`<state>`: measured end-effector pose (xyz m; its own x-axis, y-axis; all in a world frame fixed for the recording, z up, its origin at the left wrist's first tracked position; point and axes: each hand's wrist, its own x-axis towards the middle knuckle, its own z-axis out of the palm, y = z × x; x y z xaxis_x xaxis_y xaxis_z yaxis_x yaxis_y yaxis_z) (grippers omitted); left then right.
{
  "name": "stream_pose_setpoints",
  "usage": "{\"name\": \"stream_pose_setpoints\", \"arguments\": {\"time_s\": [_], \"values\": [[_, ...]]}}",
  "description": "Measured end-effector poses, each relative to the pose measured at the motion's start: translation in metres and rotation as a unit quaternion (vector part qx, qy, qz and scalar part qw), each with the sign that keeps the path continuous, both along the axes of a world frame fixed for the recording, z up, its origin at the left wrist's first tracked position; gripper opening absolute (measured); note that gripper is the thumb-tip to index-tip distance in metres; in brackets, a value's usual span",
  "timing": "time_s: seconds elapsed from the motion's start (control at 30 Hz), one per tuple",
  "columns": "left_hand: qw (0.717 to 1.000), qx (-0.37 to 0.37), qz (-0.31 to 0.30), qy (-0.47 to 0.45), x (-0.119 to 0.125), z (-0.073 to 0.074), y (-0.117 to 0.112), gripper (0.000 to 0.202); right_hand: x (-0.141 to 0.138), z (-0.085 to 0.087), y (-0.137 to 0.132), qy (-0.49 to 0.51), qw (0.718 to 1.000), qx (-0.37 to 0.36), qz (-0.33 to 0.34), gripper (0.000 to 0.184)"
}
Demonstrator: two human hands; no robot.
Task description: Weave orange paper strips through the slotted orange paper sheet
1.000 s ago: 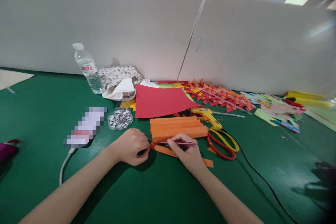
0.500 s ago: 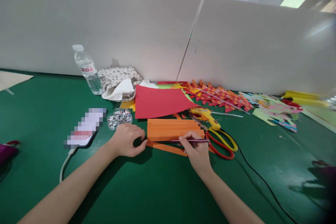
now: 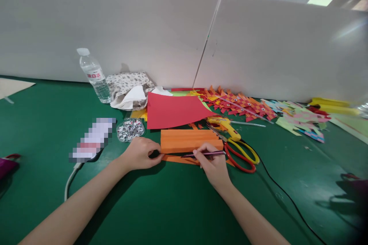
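Note:
A pleated sheet of orange paper [image 3: 186,141] lies in front of me, with a narrow orange paper strip [image 3: 174,159] along its near edge. My left hand [image 3: 143,154] rests at the left, thumb and finger pinched on the strip's left end. In my right hand [image 3: 213,164] is a slim purple pen-like tool [image 3: 214,153], held like a pencil. Its dark tip points left, over the strip just below the pleated sheet; whether it touches the paper I cannot tell. Red-and-yellow-handled scissors [image 3: 241,162] lie right of that hand.
Behind the orange paper lie red paper [image 3: 175,111], a tub of googly eyes [image 3: 130,129] and a yellow glue gun [image 3: 231,130], its black cord trailing right. Woven paper fish [image 3: 244,105] line the partition. A phone [image 3: 93,138] and water bottle [image 3: 96,78] stand left.
My left hand has shifted slightly right, onto the strip's end. The purple tool's tip has moved a little left and down, and the strip has come closer to the pleated sheet.

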<state>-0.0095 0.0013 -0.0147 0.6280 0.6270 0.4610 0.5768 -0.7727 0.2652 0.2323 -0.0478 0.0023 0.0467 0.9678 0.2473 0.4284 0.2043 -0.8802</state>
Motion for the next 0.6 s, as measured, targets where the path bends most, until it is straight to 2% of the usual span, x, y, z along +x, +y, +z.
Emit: {"name": "stream_pose_setpoints", "arguments": {"time_s": [0.13, 0.33, 0.5, 0.6], "values": [[1.0, -0.018, -0.002, -0.01, -0.001, 0.0009, -0.0005, 0.024, -0.0003, -0.0009, 0.0008, -0.01, 1.0, 0.006, -0.014, 0.023], [0.999, -0.031, -0.005, -0.018, 0.0007, -0.0015, -0.001, 0.022, -0.0029, -0.0007, -0.0017, -0.015, 1.0, -0.001, 0.024, 0.024], [1.0, -0.01, 0.013, -0.008, 0.0002, -0.0054, 0.0028, 0.024, -0.0034, -0.0008, -0.0014, -0.013, 1.0, -0.004, 0.022, 0.025], [1.0, 0.014, 0.007, 0.022, -0.0042, 0.0019, 0.0027, 0.025, -0.0035, -0.0007, -0.0012, -0.014, 1.0, 0.005, 0.019, 0.025]]}}
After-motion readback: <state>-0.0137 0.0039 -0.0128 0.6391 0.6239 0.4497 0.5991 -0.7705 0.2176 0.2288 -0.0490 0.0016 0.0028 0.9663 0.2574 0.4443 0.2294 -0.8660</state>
